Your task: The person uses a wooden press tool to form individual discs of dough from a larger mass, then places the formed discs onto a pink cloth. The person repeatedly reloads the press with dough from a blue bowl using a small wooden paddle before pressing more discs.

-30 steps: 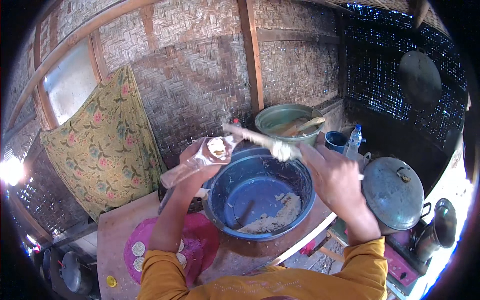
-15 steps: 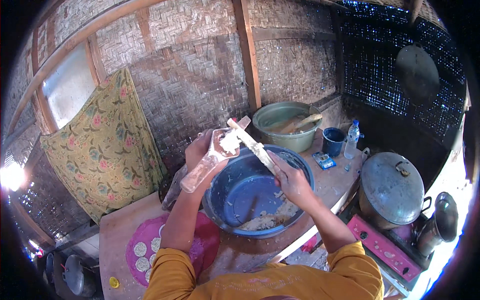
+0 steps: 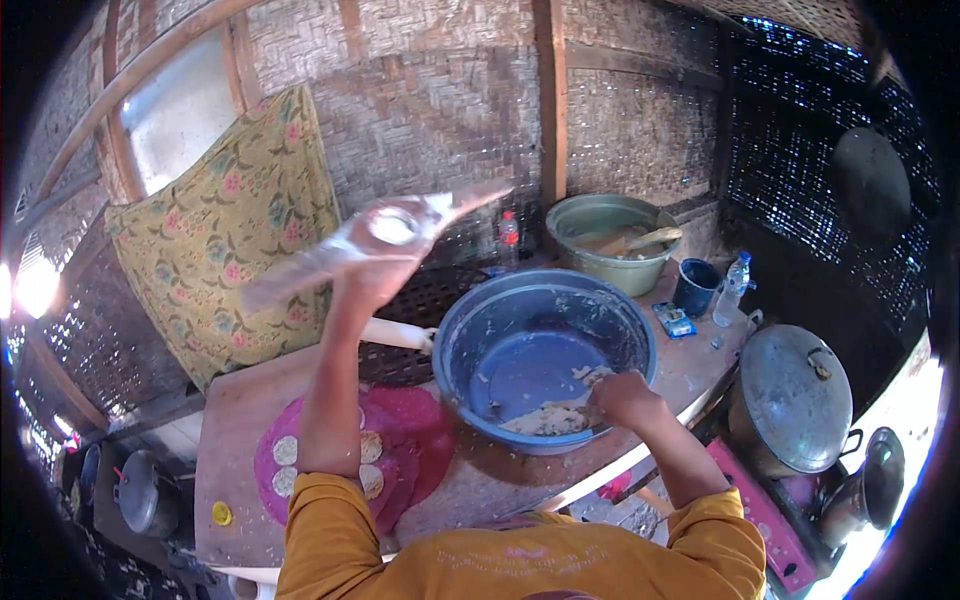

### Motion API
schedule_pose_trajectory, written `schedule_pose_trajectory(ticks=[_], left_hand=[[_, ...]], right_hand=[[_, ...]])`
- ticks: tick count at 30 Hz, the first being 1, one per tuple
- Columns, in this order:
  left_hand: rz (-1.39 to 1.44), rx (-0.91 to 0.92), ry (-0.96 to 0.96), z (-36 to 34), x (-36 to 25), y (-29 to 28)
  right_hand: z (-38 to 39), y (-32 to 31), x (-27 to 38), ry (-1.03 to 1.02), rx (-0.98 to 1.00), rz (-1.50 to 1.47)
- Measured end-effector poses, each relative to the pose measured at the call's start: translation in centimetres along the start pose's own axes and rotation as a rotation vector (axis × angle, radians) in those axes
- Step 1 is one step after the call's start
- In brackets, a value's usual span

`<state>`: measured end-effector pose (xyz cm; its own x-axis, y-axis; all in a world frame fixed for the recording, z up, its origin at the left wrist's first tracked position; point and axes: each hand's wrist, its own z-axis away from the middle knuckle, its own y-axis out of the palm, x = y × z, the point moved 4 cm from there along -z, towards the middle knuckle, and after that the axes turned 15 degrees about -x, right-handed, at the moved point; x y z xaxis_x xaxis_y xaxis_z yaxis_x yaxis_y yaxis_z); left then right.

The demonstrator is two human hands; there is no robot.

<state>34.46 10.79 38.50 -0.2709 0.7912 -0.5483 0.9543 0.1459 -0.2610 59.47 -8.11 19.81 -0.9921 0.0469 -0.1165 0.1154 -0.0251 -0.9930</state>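
My left hand (image 3: 375, 280) is raised over the table, closed round a flat wooden paddle-shaped mould (image 3: 290, 275) that is smeared by motion. A round opening in the mould shows white dough (image 3: 394, 230). My right hand (image 3: 630, 400) is down inside the blue basin (image 3: 545, 447), at its near right side, fingers closed. It touches the pale, crumbly dough (image 3: 550, 418) lying along the basin's near side. The wooden stick it gripped earlier is mostly hidden by the hand. Left of the basin, a pink sheet (image 3: 425, 420) carries several flat round dough pieces (image 3: 370, 447), partly behind my left forearm.
Behind the basin stand a green tub (image 3: 570, 255) with a wooden handle in it, a dark blue mug (image 3: 695, 287) and water bottle (image 3: 732, 290). A lidded pot (image 3: 795, 400) is on the pink stove (image 3: 760, 510) at right. A flowered cloth (image 3: 230, 240) hangs at left.
My left hand has lifted the mould up and left, away from above the basin. My right hand has dropped from the mould into the basin's dough. The view has shifted slightly.
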Motion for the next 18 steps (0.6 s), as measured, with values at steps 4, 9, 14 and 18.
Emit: schedule_pose_trajectory(ticks=[4, 9, 14, 18], left_hand=[[0.982, -0.036, -0.313, 1.0, 1.8, -8.0], [1.712, -0.027, -0.538, 4.7, 1.2, -6.7], [1.549, -0.32, -0.791, 10.9, 8.5, -8.7], [-0.174, -0.373, -0.502, 18.8, 15.9, -17.8]], right_hand=[[-2.2, -4.4, 5.8, -0.267, -0.58, -0.514], [-5.5, -3.0, 18.1, -0.345, 0.112, -1.918], [-2.9, -3.8, 25.0, 0.007, 0.924, -2.622], [-3.4, -4.4, 24.8, 0.075, 0.188, -2.364]])
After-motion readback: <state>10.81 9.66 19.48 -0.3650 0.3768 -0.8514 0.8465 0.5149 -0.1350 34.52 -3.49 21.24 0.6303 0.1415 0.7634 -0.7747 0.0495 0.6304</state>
